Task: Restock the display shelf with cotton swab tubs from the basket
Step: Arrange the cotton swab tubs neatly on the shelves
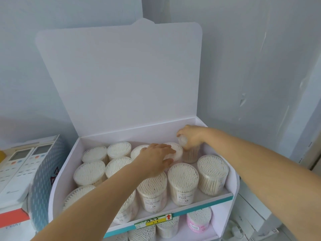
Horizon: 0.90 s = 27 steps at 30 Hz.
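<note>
A white cardboard display shelf (232, 181) has its top tier filled with several clear cotton swab tubs (182, 181). My right hand (190, 136) grips the top of one tub (191, 154) standing in the back right corner of that tier. My left hand (156, 157) reaches over the middle of the tier, fingers spread, lying on or just above a back-row tub (177, 151). The basket is out of view.
A tall white backboard (121, 75) rises behind the tier. A lower tier holds more tubs, one with a pink label (198, 223). A patterned box (45, 180) with remote controls (15, 171) stands to the left. Walls close in behind and to the right.
</note>
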Tool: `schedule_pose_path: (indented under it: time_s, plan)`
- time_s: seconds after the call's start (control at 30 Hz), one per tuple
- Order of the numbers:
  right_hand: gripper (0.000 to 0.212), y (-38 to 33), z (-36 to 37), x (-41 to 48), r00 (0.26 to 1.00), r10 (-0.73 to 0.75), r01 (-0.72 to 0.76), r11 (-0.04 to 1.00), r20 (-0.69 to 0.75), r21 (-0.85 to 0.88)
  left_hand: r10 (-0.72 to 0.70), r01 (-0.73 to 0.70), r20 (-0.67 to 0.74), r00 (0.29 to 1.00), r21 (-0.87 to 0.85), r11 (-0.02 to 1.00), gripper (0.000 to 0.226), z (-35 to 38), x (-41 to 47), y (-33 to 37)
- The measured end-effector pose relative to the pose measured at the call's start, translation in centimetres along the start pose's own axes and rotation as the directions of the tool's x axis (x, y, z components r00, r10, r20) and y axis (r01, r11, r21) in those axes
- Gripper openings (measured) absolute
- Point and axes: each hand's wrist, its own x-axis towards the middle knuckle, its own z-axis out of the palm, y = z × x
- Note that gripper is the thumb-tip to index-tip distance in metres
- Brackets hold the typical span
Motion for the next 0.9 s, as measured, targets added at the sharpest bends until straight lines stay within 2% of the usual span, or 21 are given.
schedule_pose_path:
  time_s: [0.07,0.2,0.27,0.33,0.4,0.5,0.57,0.67,0.73,0.77,0.83,0.9]
  plan:
    - [0.078,0.6,-0.5,-0.4,0.997,-0.057,0.058,0.998,0.051,-0.019,-0.012,0.012,-0.001,1.0,-0.01,1.0,0.039,-0.2,0.2,-0.3]
    - [0.094,1.1,-2.3,-1.7,0.981,-0.114,0.114,0.993,0.156,0.014,-0.016,0.016,0.008,1.0,-0.018,1.0,0.037,-0.4,0.4,-0.3]
    - [0.097,1.0,-2.7,-1.9,0.977,-0.118,0.114,0.993,0.178,0.031,-0.03,0.03,0.011,0.999,-0.064,0.997,0.036,-0.6,0.4,-0.2]
    - [0.096,0.7,-2.2,-1.7,0.978,-0.073,0.082,0.996,0.198,-0.038,-0.043,0.046,0.026,0.999,-0.094,0.995,0.035,-0.7,0.5,-0.1]
    - [0.093,0.5,-0.9,-1.0,0.987,-0.005,0.02,0.995,0.159,-0.094,-0.057,0.061,0.041,0.998,-0.113,0.992,0.035,-0.9,0.4,-0.1]
    - [0.082,0.6,-0.1,-0.6,0.998,0.004,0.002,0.994,0.06,-0.105,-0.076,0.083,0.052,0.996,-0.153,0.985,0.035,-1.1,0.3,0.1]
    - [0.083,0.8,-0.4,-0.8,0.994,-0.029,0.036,0.998,0.106,-0.06,-0.087,0.095,0.054,0.995,-0.166,0.982,0.035,-1.1,0.2,0.3]
    - [0.1,0.9,-2.0,-2.1,0.968,-0.109,0.086,0.99,0.225,0.108,-0.101,0.109,0.055,0.993,-0.175,0.979,0.035,-1.1,0.1,0.5]
    - [0.1,1.1,-2.7,-2.6,0.972,-0.137,0.088,0.966,0.193,0.244,-0.106,0.115,0.056,0.993,-0.186,0.976,0.034,-1.1,0.1,0.5]
    - [0.097,1.1,-2.8,-2.7,0.979,-0.12,0.076,0.966,0.165,0.245,-0.109,0.117,0.056,0.993,-0.191,0.974,0.034,-1.1,0.1,0.5]
    - [0.095,0.7,-2.0,-2.4,0.993,0.001,-0.003,1.0,0.12,0.011,-0.116,0.124,0.052,0.992,-0.198,0.972,0.033,-1.1,0.2,0.5]
    - [0.091,0.1,-0.5,-1.9,0.992,0.104,-0.086,0.971,0.072,-0.223,-0.121,0.128,0.047,0.992,-0.191,0.973,0.033,-1.0,0.2,0.6]
